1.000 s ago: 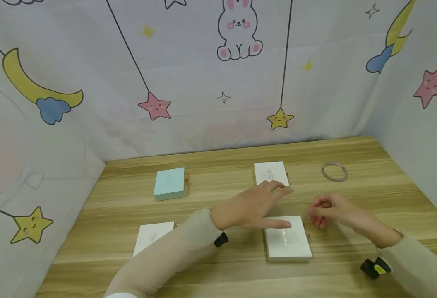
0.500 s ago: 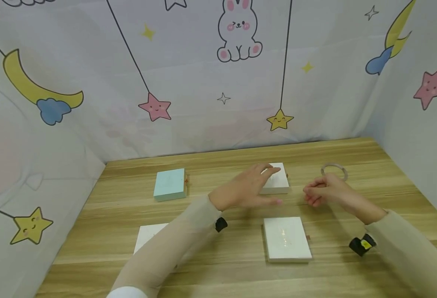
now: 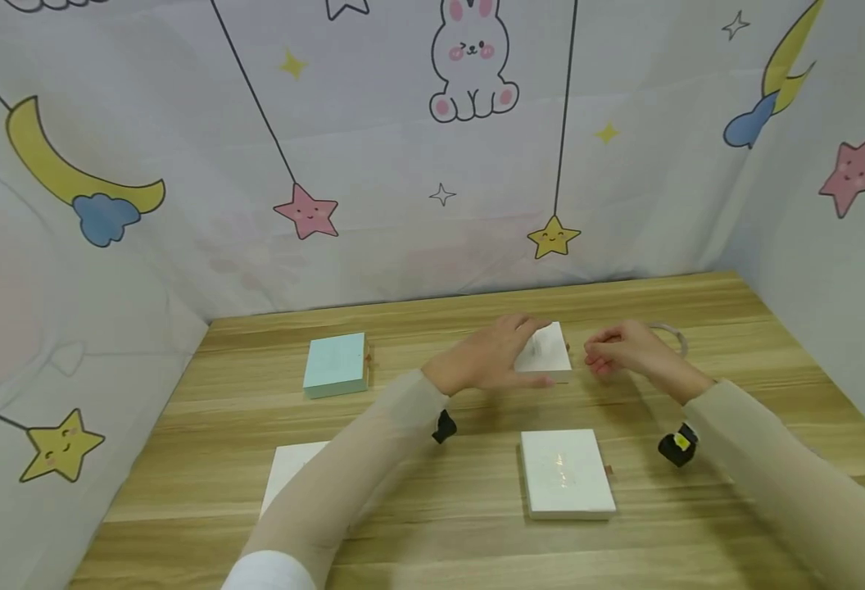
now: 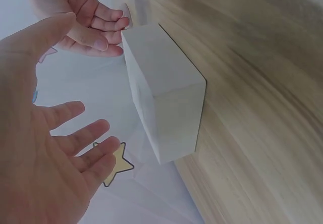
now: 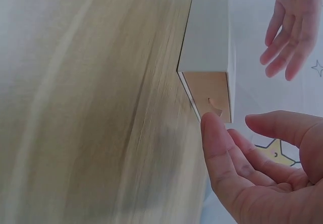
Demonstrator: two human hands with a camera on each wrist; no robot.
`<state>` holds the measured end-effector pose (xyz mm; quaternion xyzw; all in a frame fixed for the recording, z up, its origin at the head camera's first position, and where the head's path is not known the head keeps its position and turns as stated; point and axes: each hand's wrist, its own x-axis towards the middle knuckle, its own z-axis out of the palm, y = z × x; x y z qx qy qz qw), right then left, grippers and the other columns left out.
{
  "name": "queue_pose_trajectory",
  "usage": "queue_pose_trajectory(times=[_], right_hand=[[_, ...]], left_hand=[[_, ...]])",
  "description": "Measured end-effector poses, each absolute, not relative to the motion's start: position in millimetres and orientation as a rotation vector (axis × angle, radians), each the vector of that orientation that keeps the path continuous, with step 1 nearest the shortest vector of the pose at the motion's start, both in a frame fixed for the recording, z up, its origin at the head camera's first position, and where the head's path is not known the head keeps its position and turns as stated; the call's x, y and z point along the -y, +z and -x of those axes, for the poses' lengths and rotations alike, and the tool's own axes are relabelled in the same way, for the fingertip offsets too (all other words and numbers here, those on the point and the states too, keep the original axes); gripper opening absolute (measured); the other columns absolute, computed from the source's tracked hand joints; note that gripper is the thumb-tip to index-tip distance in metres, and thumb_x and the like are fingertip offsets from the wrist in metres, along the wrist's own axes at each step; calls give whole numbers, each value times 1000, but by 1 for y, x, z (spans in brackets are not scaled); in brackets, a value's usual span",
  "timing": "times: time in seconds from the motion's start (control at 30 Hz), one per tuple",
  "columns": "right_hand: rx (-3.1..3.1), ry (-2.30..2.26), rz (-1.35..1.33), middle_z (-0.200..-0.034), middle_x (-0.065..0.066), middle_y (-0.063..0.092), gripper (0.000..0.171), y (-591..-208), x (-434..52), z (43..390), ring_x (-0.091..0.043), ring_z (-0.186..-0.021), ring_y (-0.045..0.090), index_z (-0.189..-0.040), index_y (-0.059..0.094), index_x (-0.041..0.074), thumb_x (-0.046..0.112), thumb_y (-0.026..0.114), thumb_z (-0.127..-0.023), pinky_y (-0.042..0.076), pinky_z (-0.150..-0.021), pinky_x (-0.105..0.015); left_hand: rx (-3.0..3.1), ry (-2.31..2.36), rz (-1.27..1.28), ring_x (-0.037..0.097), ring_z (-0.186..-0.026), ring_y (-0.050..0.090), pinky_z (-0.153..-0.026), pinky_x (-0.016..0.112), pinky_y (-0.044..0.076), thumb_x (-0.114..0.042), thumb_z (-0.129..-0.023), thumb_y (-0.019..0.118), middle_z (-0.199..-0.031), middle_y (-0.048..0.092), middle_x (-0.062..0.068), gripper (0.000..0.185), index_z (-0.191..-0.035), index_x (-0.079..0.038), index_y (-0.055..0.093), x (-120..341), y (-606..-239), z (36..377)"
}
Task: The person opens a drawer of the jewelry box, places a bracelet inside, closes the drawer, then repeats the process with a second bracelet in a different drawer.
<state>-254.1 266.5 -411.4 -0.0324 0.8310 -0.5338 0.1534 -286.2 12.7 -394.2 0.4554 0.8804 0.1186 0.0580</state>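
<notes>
A small white drawer box [image 3: 550,354] lies toward the back of the table, partly covered by my left hand [image 3: 486,354]. That hand hovers at the box's left side with fingers spread; the left wrist view shows it apart from the box. My right hand [image 3: 627,354] is off the box's right end, fingers loosely bent, thumb and index finger apart. In the right wrist view, the box end shows a tan drawer front with a ribbon pull tab [image 5: 215,106]. My index fingertip [image 5: 214,128] is close to the tab; whether they touch I cannot tell.
A pale bangle [image 3: 679,333] lies behind my right hand, partly hidden. Nearer me is another white box [image 3: 567,471]. At left are a light blue box [image 3: 335,362] and a white box [image 3: 288,469] partly under my left sleeve. A printed curtain [image 3: 373,270] borders the wooden table.
Both hands have moved away from me toward the far white box, the left from above the nearer white box. My right hand has also shifted left, now covering part of the bangle.
</notes>
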Motion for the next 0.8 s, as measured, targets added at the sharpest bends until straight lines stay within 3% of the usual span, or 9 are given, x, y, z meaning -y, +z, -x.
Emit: queue_pose_trajectory(times=[0.27, 0.53, 0.8], right_hand=[[-2370, -1515, 87, -98, -23, 70, 36, -413, -258, 270, -19, -81, 70, -121, 52, -26, 4, 55, -101, 58, -76, -35], [-2280, -1590, 23, -92, -11, 69, 36, -421, -252, 281, -14, -77, 68, -125, 48, -28, -2, 53, -100, 57, -77, -31], [-2253, -1654, 25, -90, -7, 66, 33, -431, -248, 285, -12, -73, 67, -123, 48, -29, -6, 51, -99, 58, -73, -30]], left_hand=[[-2694, 355, -1354, 24, -137, 38, -108, 38, 37, -62, -89, 64, -152, 39, 12, 90, -156, -11, 31, -20, -401, 298], [-2720, 275, -1323, 25, -135, 40, -104, 37, 41, -65, -87, 63, -151, 41, 12, 93, -156, -11, 32, -29, -414, 307], [-2715, 274, -1274, 29, -141, 36, -113, 42, 31, -64, -88, 65, -153, 39, 15, 94, -156, -8, 31, -31, -422, 312]])
